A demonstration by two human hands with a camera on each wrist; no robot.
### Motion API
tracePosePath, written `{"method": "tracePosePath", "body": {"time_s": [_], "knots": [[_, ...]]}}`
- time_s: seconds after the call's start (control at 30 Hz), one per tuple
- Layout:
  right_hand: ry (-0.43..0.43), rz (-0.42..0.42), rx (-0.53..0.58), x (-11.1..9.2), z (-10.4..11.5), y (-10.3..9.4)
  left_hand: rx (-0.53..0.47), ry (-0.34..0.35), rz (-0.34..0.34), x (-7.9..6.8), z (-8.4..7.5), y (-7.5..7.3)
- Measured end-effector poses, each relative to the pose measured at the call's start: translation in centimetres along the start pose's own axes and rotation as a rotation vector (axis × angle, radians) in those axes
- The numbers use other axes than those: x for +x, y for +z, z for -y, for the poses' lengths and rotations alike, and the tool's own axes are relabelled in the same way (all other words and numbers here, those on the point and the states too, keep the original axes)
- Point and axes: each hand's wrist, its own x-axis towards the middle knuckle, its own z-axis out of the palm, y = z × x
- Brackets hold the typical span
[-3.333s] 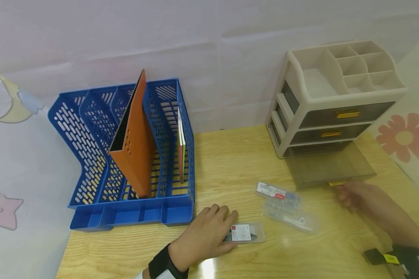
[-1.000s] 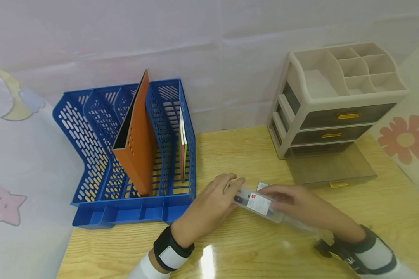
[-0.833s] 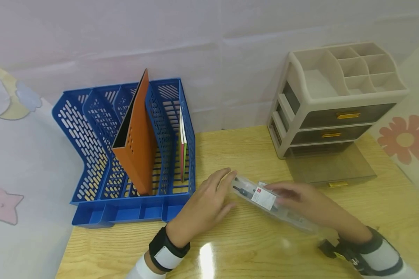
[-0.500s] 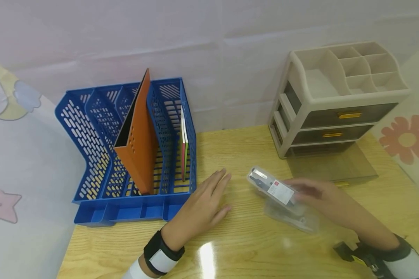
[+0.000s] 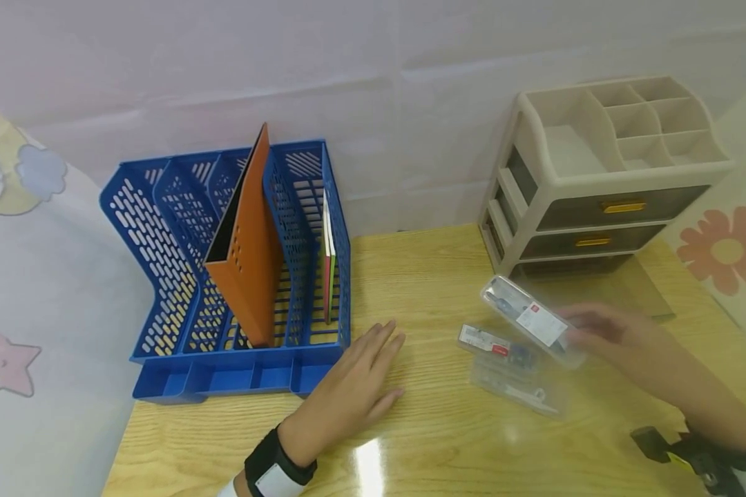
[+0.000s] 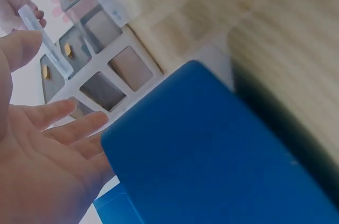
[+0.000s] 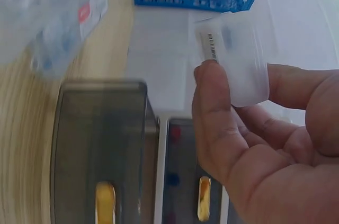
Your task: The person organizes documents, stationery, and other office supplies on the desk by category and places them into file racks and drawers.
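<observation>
My right hand (image 5: 640, 348) pinches one end of a clear plastic case (image 5: 528, 312) with a white label and a dark slim tool inside. It is held tilted above the table, just in front of the pulled-out bottom drawer (image 5: 634, 286). The right wrist view shows thumb and fingers on either side of the case (image 7: 238, 60). Below it lie two more clear cases, a labelled one (image 5: 486, 341) and one with a white item inside (image 5: 516, 388). Beside the blue file rack, my left hand (image 5: 348, 386) holds nothing, its fingers extended; the left wrist view shows its bare palm (image 6: 47, 166).
The blue rack (image 5: 320, 351) stands on the left, bearing an orange folder (image 5: 249, 276) and thin booklets (image 5: 328, 276). A cream drawer organizer (image 5: 634, 181) with open top compartments is at the back right. Pale wall cloth (image 5: 398, 124) hangs behind the table (image 5: 410, 276).
The labelled case passed from beside my left hand into my right hand, which carried it right toward the drawer. My left hand let go and drew back slightly. The drawer was pulled out earlier.
</observation>
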Motion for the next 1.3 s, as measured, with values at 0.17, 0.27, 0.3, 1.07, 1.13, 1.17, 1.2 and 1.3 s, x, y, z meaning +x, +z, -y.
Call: {"method": "tracePosePath", "body": {"time_s": [0.17, 0.27, 0.3, 1.07, 1.13, 1.17, 1.2, 1.3], "knots": [[0.129, 0.002, -0.142, -0.4, -1.3, -2.1, 0.028, -0.002, 0.049, -0.8, -0.2, 0.4], [0.166, 0.015, -0.226, -0.3, -1.7, -3.2, 0.050, 0.008, 0.054, -1.1, -0.3, 0.5], [0.171, 0.021, -0.253, -0.3, -1.7, -3.5, 0.057, 0.012, 0.054, -1.2, -0.3, 0.5], [0.109, 0.061, -0.363, 3.4, -4.2, -6.8, 0.178, 0.142, 0.155, -1.8, -1.1, 1.0], [0.105, 0.075, -0.381, 4.1, -4.1, -6.5, 0.185, 0.150, 0.158, -1.7, -1.2, 0.9], [0.114, 0.089, -0.378, 4.4, -4.0, -6.4, 0.191, 0.153, 0.160, -1.6, -1.2, 0.9], [0.122, 0.105, -0.368, 4.7, -3.9, -6.2, 0.198, 0.154, 0.161, -1.6, -1.2, 0.8], [0.194, 0.164, -0.322, 5.4, -3.5, -5.6, 0.221, 0.157, 0.163, -1.5, -1.3, 0.7]]}}
